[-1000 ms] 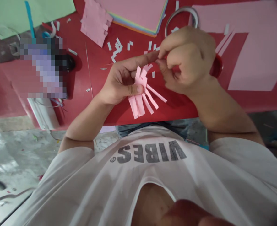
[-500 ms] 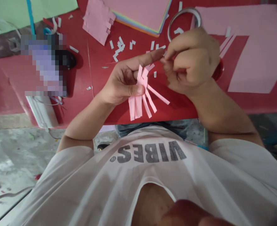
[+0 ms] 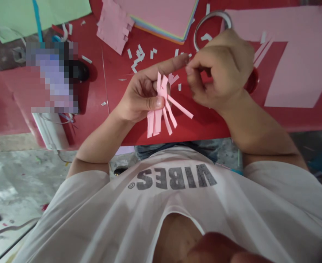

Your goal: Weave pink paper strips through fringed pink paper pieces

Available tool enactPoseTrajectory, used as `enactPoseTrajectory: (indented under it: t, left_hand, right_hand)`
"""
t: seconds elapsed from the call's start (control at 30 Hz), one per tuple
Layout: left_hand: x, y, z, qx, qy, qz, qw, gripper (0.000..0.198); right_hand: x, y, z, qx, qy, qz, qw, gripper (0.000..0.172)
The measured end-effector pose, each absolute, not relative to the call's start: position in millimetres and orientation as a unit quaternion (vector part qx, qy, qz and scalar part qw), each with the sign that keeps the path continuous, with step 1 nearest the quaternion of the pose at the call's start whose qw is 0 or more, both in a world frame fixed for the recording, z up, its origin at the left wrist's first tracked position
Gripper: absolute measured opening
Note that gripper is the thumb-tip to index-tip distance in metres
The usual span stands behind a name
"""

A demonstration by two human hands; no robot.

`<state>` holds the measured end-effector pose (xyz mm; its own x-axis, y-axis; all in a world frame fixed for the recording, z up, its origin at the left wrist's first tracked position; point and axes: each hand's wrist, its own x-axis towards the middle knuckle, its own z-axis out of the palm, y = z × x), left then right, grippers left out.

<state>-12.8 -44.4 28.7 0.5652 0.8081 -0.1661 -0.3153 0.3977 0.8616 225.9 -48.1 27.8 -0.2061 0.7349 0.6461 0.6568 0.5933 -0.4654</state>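
Observation:
My left hand [image 3: 139,95] pinches a pink paper piece [image 3: 164,89] cut into strips, with the thumb pressed on its middle. Several narrow strips fan out below and to the right of the thumb. The left index finger reaches out to the right. Close to that fingertip, my right hand [image 3: 222,69] has its thumb and forefinger brought together in a pinch. Whatever lies between those fingers is too small to make out. Small white pieces [image 3: 139,54] are scattered on the red table [image 3: 117,95] beyond my left hand.
At the back are a notched pink paper [image 3: 114,27] and a stack of coloured sheets [image 3: 163,18]. A roll of tape [image 3: 196,33] stands behind my right hand. Cut pink sheets [image 3: 295,80] cover the right side. A black mouse [image 3: 80,70] and a white power strip [image 3: 50,129] lie left.
The pink paper piece has shifted slightly left in my left hand. My right hand has also moved a little left, still pinched near the left index fingertip.

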Motion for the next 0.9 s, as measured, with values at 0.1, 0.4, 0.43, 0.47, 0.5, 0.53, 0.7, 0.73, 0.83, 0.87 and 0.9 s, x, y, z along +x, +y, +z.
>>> enactPoseTrajectory:
  t: [0.1, 0.4, 0.43, 0.47, 0.5, 0.53, 0.7, 0.73, 0.83, 0.87, 0.9]
  left_hand:
    - [-11.5, -38.4, 28.6, 0.441, 0.217, 0.37, 0.789, 0.096]
    - [-10.8, -30.3, 31.2, 0.452, 0.213, 0.413, 0.761, 0.088]
    - [-11.0, -30.1, 30.5, 0.453, 0.212, 0.415, 0.76, 0.088]
    - [-11.2, -29.7, 29.5, 0.453, 0.215, 0.416, 0.759, 0.089]
    - [-11.6, -29.2, 28.4, 0.455, 0.219, 0.411, 0.759, 0.091]
    - [-12.0, -28.7, 27.3, 0.456, 0.224, 0.407, 0.759, 0.093]
    - [-12.7, -30.6, 27.4, 0.454, 0.234, 0.389, 0.766, 0.096]
    - [-12.5, -31.9, 28.8, 0.452, 0.238, 0.39, 0.766, 0.094]
    - [-11.9, -35.5, 33.4, 0.456, 0.244, 0.388, 0.763, 0.088]
    - [-11.8, -36.1, 34.5, 0.459, 0.248, 0.387, 0.761, 0.085]
    - [-11.8, -36.4, 35.2, 0.459, 0.253, 0.387, 0.759, 0.083]
  right_hand:
    - [227.6, -48.7, 32.2, -0.458, -0.786, 0.07, 0.41, 0.031]
    - [218.5, -50.8, 41.3, -0.413, -0.804, 0.188, 0.386, 0.03]
    - [217.2, -52.6, 44.5, -0.419, -0.793, 0.205, 0.392, 0.032]
    - [216.3, -54.1, 47.9, -0.42, -0.786, 0.221, 0.396, 0.033]
    - [215.8, -55.3, 51.2, -0.418, -0.781, 0.232, 0.403, 0.033]
    - [215.7, -56.0, 53.8, -0.413, -0.776, 0.241, 0.412, 0.034]
    - [213.4, -50.4, 49.6, -0.413, -0.723, 0.273, 0.481, 0.03]
    - [212.3, -48.4, 46.5, -0.413, -0.711, 0.282, 0.494, 0.032]
    - [209.4, -45.2, 41.1, -0.393, -0.69, 0.304, 0.526, 0.032]
    - [208.8, -45.6, 41.5, -0.388, -0.689, 0.305, 0.531, 0.029]
    - [208.5, -46.8, 43.1, -0.389, -0.69, 0.298, 0.533, 0.026]
